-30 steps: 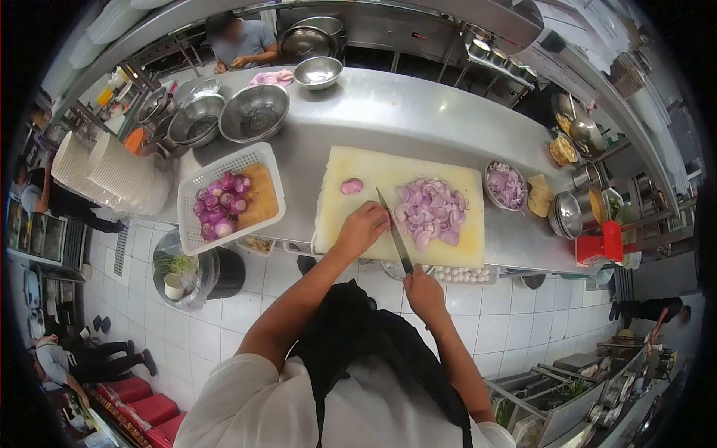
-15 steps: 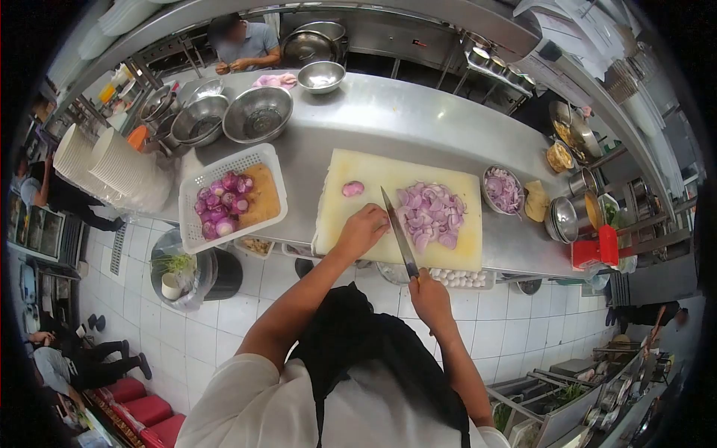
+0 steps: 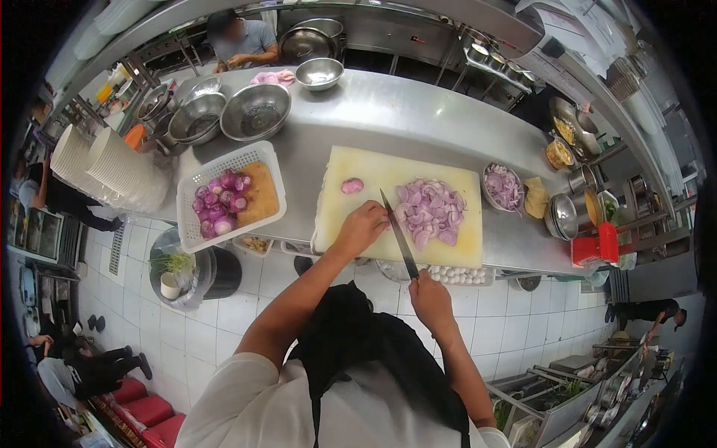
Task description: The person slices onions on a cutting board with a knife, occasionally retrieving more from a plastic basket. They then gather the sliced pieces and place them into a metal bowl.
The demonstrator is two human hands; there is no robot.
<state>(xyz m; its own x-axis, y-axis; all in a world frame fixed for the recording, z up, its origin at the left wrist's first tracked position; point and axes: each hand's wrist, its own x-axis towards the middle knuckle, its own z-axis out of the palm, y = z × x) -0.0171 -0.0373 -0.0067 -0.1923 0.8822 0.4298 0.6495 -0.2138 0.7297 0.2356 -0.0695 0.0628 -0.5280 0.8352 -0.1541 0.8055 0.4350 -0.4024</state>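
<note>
My right hand [image 3: 431, 296] is closed round the handle of a knife [image 3: 399, 237], whose blade points away over the cutting board [image 3: 340, 168]. Beside the blade, the bent fingers of my left hand [image 3: 364, 226] press down on the board; what they hold is mostly hidden, with a bit of purple at the fingertips. Sliced red onion [image 3: 431, 210] lies heaped right of the blade. A peeled onion piece [image 3: 352, 185] rests on the board beyond my left hand. To the left, whole red onions [image 3: 222, 201] fill part of a white basket [image 3: 191, 240].
Metal bowls [image 3: 256, 112] stand at the back left of the steel counter [image 3: 418, 101], near stacked white containers [image 3: 112, 160]. A bowl of sliced onion [image 3: 503, 187] sits right of the board. A person [image 3: 243, 45] is across the counter; a bin [image 3: 222, 272] stands below.
My hands and the knife have hardly moved. Across the counter, the person's hands have shifted slightly. The person at the far right has moved a little.
</note>
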